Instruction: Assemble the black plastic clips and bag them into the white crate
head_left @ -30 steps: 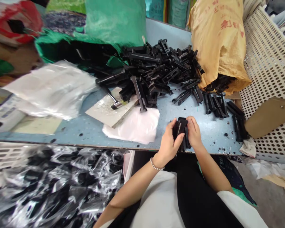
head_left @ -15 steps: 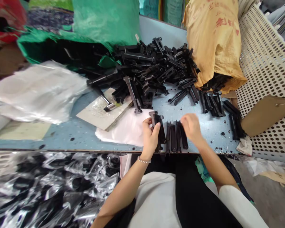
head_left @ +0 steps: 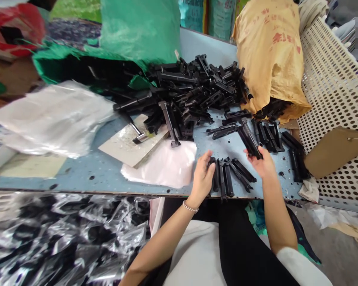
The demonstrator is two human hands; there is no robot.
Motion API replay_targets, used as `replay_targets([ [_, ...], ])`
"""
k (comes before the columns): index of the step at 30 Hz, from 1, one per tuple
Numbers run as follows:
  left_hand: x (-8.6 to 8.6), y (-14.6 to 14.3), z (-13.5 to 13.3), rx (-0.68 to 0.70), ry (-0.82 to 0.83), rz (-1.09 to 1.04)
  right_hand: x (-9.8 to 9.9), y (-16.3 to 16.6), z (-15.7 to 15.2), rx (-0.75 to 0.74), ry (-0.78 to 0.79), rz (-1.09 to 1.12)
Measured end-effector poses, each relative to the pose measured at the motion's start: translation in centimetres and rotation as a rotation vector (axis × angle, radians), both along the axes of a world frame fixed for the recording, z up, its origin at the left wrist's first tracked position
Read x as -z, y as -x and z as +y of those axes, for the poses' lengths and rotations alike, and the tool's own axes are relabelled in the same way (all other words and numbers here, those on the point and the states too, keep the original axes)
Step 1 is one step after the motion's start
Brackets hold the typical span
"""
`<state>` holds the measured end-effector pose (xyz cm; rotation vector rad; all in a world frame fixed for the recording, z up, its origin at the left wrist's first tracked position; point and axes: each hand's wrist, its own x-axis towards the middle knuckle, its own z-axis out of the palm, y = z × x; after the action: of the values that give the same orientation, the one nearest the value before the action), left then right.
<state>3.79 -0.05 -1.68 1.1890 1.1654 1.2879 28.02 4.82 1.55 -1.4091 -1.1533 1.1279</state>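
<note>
My right hand [head_left: 264,161] grips the near end of black slotted parts [head_left: 248,138], long, narrow pieces that tilt up and away from me over the table. At the front edge, my left hand [head_left: 203,174] rests beside the leftmost of several similar black parts [head_left: 227,180] lying in a loose row. Its thumb and fingers are apart, with the end of that part showing between them. The row's right-hand parts [head_left: 243,171] lie aslant. Beyond my hands rises a large jumbled pile of black parts [head_left: 193,89].
A green sack [head_left: 140,28] and a yellow sack [head_left: 270,51] spill black parts. On the blue table [head_left: 86,174] lie plastic bags [head_left: 170,167], a beige board [head_left: 128,149] and a clear sheet [head_left: 56,115]. A perforated cream basket [head_left: 334,75] stands right; bagged parts [head_left: 68,238] fill the lower left.
My right hand has moved right and away from the row and now holds black parts. My left hand no longer holds its parts upright. The row's right-hand parts have fanned out.
</note>
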Motion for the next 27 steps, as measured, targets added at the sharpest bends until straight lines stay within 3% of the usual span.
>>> replay_targets([
  [4, -2.9, -2.2, 0.7, 0.310, 0.153, -0.486, 0.1, 4.8, -7.6, -0.295, 0.313, 0.494],
  [6, -4.1, -2.4, 0.5, 0.401, 0.240, -0.593, -0.3, 6.3, -9.3, -0.427, 0.454, 0.530],
  [7, -4.5, -2.2, 0.3, 0.402, 0.262, -0.599, -0.7, 6.5, -9.6, -0.418, 0.443, 0.446],
  [9, -5.0, -1.2, -0.4, 0.328, 0.242, -0.528, -1.9, 6.4, -9.4, -0.264, 0.231, 0.132],
  [11, -5.2, -0.1, -1.2, 0.262, 0.203, -0.384, -3.0, 6.1, -8.4, -0.099, -0.139, -0.259],
  [14, -5.6, 0.8, -2.4, 0.289, 0.222, -0.208, -3.5, 6.4, -6.1, -0.079, -0.596, -0.706],
  [16, -5.9, 0.9, -2.9, 0.326, 0.266, -0.194, -3.0, 7.3, -4.5, -0.106, -0.763, -0.827],
  [18, -6.1, 0.9, -3.3, 0.310, 0.294, -0.212, -2.4, 8.5, -3.3, -0.116, -0.818, -0.846],
  [21, -5.8, 1.0, -3.2, 0.216, 0.286, -0.197, -2.2, 10.3, -2.9, -0.133, -0.680, -0.806],
  [24, -5.4, 1.6, -3.0, 0.156, 0.304, -0.220, -2.9, 11.2, -4.4, -0.188, -0.539, -0.758],
  [27, -5.8, 2.4, -2.6, 0.146, 0.351, -0.284, -3.4, 10.5, -6.2, -0.229, -0.613, -0.732],
])
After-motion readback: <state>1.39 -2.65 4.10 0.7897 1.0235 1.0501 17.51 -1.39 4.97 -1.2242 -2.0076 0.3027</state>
